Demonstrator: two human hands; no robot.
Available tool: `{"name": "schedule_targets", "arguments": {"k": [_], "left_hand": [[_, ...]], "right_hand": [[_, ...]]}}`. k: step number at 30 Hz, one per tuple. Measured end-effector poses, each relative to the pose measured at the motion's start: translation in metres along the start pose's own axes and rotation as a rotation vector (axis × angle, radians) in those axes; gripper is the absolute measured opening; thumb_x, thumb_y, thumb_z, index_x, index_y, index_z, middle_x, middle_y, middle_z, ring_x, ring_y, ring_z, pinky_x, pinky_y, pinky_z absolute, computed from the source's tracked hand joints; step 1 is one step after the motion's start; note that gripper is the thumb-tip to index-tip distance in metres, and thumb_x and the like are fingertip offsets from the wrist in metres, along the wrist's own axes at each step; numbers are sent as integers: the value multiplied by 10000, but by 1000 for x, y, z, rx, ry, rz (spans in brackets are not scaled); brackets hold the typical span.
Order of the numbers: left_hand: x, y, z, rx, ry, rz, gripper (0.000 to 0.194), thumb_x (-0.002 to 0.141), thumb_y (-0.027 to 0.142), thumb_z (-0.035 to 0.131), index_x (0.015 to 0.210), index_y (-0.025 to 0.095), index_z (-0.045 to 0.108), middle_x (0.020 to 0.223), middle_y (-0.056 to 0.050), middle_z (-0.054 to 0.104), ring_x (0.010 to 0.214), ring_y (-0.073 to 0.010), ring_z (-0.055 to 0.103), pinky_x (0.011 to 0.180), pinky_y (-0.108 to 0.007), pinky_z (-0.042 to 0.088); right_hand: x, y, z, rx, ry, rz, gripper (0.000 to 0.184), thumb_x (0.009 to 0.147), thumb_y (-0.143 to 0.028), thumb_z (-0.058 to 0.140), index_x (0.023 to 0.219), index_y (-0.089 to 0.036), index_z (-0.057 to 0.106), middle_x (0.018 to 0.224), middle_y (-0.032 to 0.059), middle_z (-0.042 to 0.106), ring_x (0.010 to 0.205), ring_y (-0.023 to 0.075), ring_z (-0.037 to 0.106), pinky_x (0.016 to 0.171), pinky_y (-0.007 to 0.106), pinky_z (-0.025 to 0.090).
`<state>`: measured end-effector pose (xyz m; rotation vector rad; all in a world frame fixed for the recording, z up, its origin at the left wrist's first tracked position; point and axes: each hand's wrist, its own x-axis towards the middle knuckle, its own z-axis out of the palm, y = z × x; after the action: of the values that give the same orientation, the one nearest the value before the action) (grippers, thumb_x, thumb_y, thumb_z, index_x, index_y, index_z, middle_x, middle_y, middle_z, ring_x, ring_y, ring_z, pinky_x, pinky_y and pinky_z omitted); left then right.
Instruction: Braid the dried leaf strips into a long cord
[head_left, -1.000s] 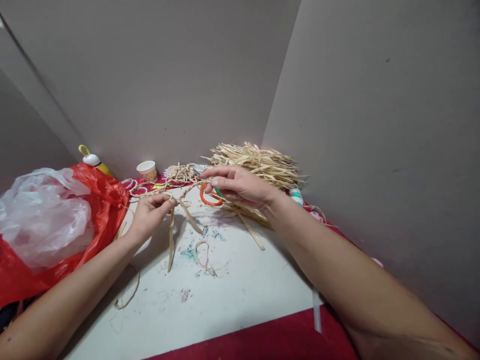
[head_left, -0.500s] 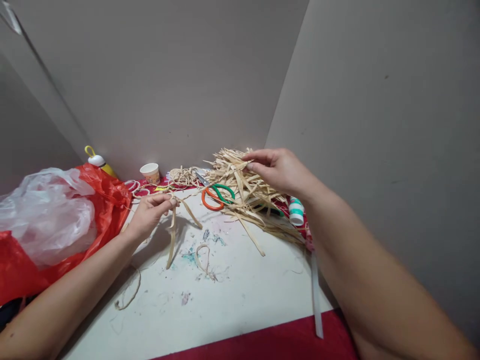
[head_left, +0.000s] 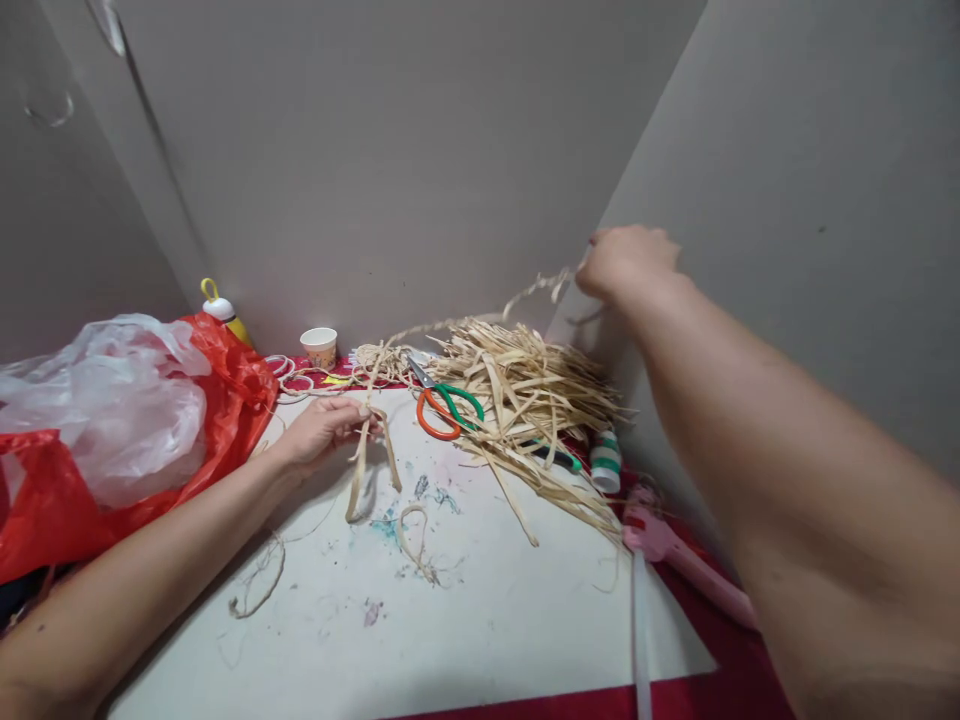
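Observation:
My left hand (head_left: 330,428) is closed in a pinch above the white board, gripping pale straw-like strips (head_left: 361,465) whose two ends hang below the fingers. From this pinch a thin twisted strand (head_left: 431,327) runs up and right, past the pile, to my right hand (head_left: 631,262). That hand is raised beside the wall, slightly blurred, its fingers closed around the strand's end. Beneath the strand lies a large pile of dry strips (head_left: 536,385). Scissors (head_left: 448,408) with one orange and one green handle rest against the pile's left side.
A red plastic bag (head_left: 232,385) and a clear bag (head_left: 135,400) sit left. Behind are a paper cup (head_left: 319,350), a coil of cord (head_left: 379,364) and a yellow-and-white bottle (head_left: 225,312). At right are a green-and-white bottle (head_left: 605,462) and a pink glue gun (head_left: 667,545).
My right hand has left the pile, moving up and right and drawing the strand out. My left hand keeps its pinch, and the view has shifted a little.

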<state>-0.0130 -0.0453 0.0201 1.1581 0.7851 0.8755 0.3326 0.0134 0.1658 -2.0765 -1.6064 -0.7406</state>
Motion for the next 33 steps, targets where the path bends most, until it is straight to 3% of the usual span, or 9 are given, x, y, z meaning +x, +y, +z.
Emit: {"name": "schedule_targets", "arguments": {"k": [2,4,6,8,14,19,27,30,33], "left_hand": [[0,-7,0,-12,-24,-95,136,688,209,724,734,83,738,694,-82,716,605,-113,628,633,-234,492],[-1,-12,0,-14,-49,-158,180,678,199,727,804,73,744,672,-84,710,572,-113,620,594,-234,488],[-2,-14,-1,-17,-83,-174,186,678,187,721,827,78,743,670,-79,709,584,-117,627,596,-232,491],[-3,-14,-3,-13,-128,-176,134,683,180,713,766,78,736,672,-80,709,581,-113,628,596,-225,489],[-2,-11,-11,7,-236,-238,144,686,196,706,758,74,738,647,-99,713,517,-117,610,549,-234,486],[-3,-12,-9,108,-293,-236,179,715,212,689,825,87,754,654,-92,711,544,-119,613,515,-215,455],[-1,-12,-6,108,-297,-250,138,707,208,691,768,100,750,631,-98,707,506,-127,611,489,-232,450],[-1,-15,-9,35,-262,-276,141,706,197,687,776,88,744,613,-95,701,494,-129,612,474,-228,451],[0,-19,-8,-10,-240,-280,142,718,195,677,768,75,732,612,-103,699,465,-116,596,454,-214,437]], "right_hand": [[-22,-34,5,117,51,-99,364,797,-143,577,1133,-17,641,1186,284,584,1125,353,517,837,472,404],[-59,-75,13,417,-6,-466,428,766,-63,537,1180,-114,632,1226,175,604,1155,276,516,945,422,389],[-99,-112,22,665,-278,-798,491,743,-42,524,1202,-186,618,1259,100,601,1154,217,530,977,359,392],[-129,-135,31,744,-556,-978,507,729,-76,555,1223,-178,603,1272,108,592,1145,221,538,945,340,414],[-135,-129,41,895,-943,-840,220,787,-170,536,915,-89,696,776,55,672,676,142,559,628,258,413],[-127,-109,42,1130,-1074,-644,216,756,-322,635,795,-126,717,670,16,651,587,105,518,576,233,386],[-127,-107,49,1107,-999,-664,169,759,-293,638,760,-157,739,603,-1,646,558,108,534,587,247,412],[-128,-109,43,1083,-698,-692,135,761,-263,639,804,-180,736,778,39,689,732,159,598,718,303,444],[-142,-109,32,1109,-253,-483,120,782,-235,612,825,-187,714,912,66,682,879,187,593,821,340,427]]}}
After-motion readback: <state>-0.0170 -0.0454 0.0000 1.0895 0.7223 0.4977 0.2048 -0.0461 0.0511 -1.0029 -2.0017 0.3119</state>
